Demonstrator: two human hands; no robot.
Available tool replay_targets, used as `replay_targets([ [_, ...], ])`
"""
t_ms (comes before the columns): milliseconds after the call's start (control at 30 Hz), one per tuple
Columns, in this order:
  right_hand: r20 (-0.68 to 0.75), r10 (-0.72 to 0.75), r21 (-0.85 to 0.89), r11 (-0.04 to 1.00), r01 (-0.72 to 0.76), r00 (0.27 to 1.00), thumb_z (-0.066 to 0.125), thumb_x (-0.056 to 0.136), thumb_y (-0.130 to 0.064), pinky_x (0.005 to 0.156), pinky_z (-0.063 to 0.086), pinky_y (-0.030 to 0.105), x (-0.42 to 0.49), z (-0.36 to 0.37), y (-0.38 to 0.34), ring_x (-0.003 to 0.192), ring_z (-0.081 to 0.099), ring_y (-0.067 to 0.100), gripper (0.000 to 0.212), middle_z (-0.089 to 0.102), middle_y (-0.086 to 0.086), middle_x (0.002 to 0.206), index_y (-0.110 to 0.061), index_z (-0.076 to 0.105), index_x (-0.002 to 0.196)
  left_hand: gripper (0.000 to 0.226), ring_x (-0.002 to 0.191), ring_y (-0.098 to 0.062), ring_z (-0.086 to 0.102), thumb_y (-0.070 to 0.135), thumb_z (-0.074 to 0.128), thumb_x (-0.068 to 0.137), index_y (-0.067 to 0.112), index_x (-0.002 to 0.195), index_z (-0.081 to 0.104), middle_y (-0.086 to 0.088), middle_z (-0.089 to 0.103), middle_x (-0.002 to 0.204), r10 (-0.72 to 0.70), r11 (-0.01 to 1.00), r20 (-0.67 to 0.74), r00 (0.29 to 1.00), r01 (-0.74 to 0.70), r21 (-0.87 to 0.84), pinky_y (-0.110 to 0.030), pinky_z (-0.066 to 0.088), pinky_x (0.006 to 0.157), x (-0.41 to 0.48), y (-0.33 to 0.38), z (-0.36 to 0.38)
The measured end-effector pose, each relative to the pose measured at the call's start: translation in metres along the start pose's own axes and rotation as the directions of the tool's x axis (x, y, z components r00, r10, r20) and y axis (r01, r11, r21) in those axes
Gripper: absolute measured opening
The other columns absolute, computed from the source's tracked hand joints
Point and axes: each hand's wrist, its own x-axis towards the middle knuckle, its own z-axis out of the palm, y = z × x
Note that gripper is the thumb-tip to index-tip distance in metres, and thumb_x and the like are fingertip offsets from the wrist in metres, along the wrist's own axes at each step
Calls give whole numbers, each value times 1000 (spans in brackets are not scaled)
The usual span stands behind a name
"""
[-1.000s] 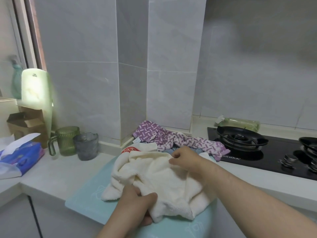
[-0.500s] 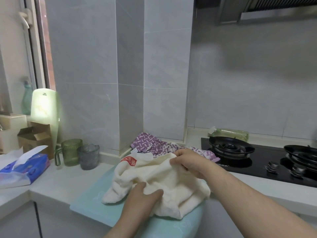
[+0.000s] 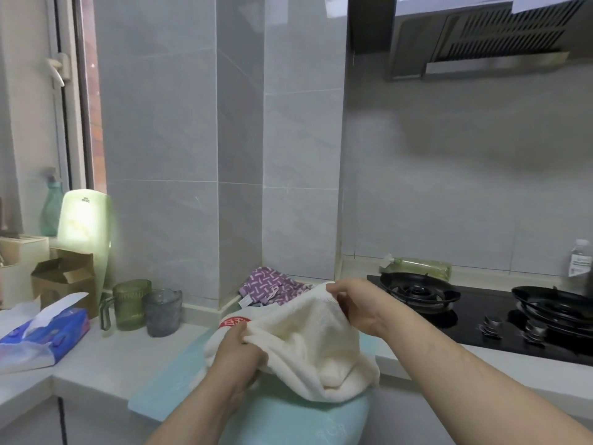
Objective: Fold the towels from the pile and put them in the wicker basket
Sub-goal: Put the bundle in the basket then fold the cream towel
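Observation:
A cream towel point(image 3: 305, 345) with a red label hangs crumpled between both hands above a pale blue mat point(image 3: 179, 377). My left hand point(image 3: 239, 356) grips its lower left edge. My right hand point(image 3: 353, 305) pinches an upper corner, lifted higher. Behind it in the tiled corner lies the pile, with a purple patterned towel point(image 3: 266, 284) on top. No wicker basket is in view.
A black gas hob point(image 3: 475, 313) with two burners lies to the right. A green mug point(image 3: 130, 303) and a grey cup point(image 3: 162, 313) stand on the left counter, beside a blue tissue pack point(image 3: 41, 335) and a cardboard box point(image 3: 64, 281). A bottle point(image 3: 579, 258) stands far right.
Both hands have raised the cream towel off the mat; my right hand lifted its corner higher and my left hand moved up along the lower edge. The view tilted upward.

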Motion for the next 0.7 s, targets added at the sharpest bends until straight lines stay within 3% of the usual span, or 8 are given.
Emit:
replay_targets([
  [67, -29, -28, 2, 1000, 28, 999, 53, 88, -12, 68, 40, 33, -4, -2, -8, 72, 47, 23, 10, 49, 9, 81, -7, 51, 96, 62, 75, -30, 57, -12, 46, 69, 19, 123, 49, -17, 60, 107, 0, 998, -18, 1000, -1, -59, -33, 46, 63, 3, 16, -1],
  [200, -149, -174, 30, 983, 180, 973, 55, 83, 0, 55, 36, 29, -12, -5, -25, 62, 43, 21, 11, 46, 8, 73, -9, 55, 89, 42, 75, -27, 52, -25, 36, 79, 8, 99, 53, -14, 52, 89, 34, 997, -46, 998, -38, -73, -32, 47, 61, 2, 57, -5],
  [300, -215, -290, 29, 952, 303, 932, 55, 84, 7, 60, 41, 28, -19, -10, -40, 65, 49, 19, 28, 56, 8, 73, -13, 66, 100, 51, 79, -27, 51, -26, 41, 76, 8, 112, 52, -14, 51, 92, 131, 989, -67, 989, -135, -58, -36, 42, 65, 10, 87, -13],
  [400, -233, -361, -22, 930, 366, 903, 56, 86, 5, 68, 46, 24, -27, -13, -57, 78, 55, 18, 25, 65, 9, 90, -14, 71, 94, 60, 82, -26, 53, -28, 45, 72, 12, 115, 55, -9, 50, 98, 262, 963, -97, 960, -267, -40, -39, 46, 70, 23, 115, -17],
  [533, -242, -447, -83, 894, 440, 861, 56, 88, 5, 72, 50, 20, -39, -16, -82, 82, 61, 13, 28, 69, 4, 95, -11, 70, 107, 48, 88, -28, 58, -23, 48, 72, 17, 94, 64, -12, 58, 109, 451, 892, -145, 881, -436, 122, -33, 47, 73, 31, 152, -25],
  [700, -267, -566, -230, 823, 519, 780, 56, 86, 5, 85, 51, 22, -56, -23, -111, 91, 64, 9, 35, 68, -1, 103, -17, 65, 112, 46, 92, -24, 59, -17, 50, 77, 8, 111, 67, -9, 63, 103, 636, 764, -208, 743, -566, 311, -29, 46, 79, 19, 196, -44],
])
